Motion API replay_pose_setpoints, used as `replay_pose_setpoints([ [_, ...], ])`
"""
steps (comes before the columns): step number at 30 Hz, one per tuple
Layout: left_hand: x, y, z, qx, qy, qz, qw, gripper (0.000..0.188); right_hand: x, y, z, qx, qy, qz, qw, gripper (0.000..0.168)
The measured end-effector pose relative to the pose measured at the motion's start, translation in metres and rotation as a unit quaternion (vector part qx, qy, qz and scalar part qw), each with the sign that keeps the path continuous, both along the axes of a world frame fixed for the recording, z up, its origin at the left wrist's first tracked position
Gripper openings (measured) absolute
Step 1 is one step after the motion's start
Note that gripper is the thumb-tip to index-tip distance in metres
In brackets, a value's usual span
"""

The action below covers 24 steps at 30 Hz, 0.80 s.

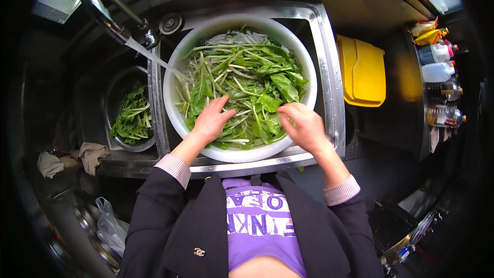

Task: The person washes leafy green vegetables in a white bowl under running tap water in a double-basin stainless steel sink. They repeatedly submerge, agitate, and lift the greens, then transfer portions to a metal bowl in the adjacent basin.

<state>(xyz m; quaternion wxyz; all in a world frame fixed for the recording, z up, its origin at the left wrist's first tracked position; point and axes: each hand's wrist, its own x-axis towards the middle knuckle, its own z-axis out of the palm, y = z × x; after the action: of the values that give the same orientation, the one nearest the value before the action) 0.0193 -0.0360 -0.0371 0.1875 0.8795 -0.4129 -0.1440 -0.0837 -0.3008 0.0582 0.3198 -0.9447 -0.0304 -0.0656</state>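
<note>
A large white plastic tub sits in the right-hand basin, filled with water and long-stemmed leafy greens. My left hand is over the tub's near left part, fingers spread and touching the greens. Over the near right rim, my right hand has its fingers bent beside the leaves, a gap showing between thumb and forefinger; nothing is visibly held. From the curved chrome faucet a stream of water runs into the tub's left side. Some stems lie under the water and are partly hidden.
In the left basin a metal bowl holds more greens. The steel divider separates the basins. A yellow bin stands right of the sink, with several bottles on a shelf beyond. Cloths lie at the left corner.
</note>
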Motion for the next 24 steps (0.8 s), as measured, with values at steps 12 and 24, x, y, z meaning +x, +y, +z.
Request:
replay_pose_setpoints([
  [12,-0.019,0.021,-0.003,-0.046,-0.027,0.033,0.998,0.031,0.101,-0.013,-0.073,-0.217,0.065,0.079,0.971,0.037],
  [24,-0.022,0.033,0.001,-0.128,0.094,0.382,0.91,0.065,0.109,0.075,-0.086,-0.13,0.168,0.013,0.977,0.076],
])
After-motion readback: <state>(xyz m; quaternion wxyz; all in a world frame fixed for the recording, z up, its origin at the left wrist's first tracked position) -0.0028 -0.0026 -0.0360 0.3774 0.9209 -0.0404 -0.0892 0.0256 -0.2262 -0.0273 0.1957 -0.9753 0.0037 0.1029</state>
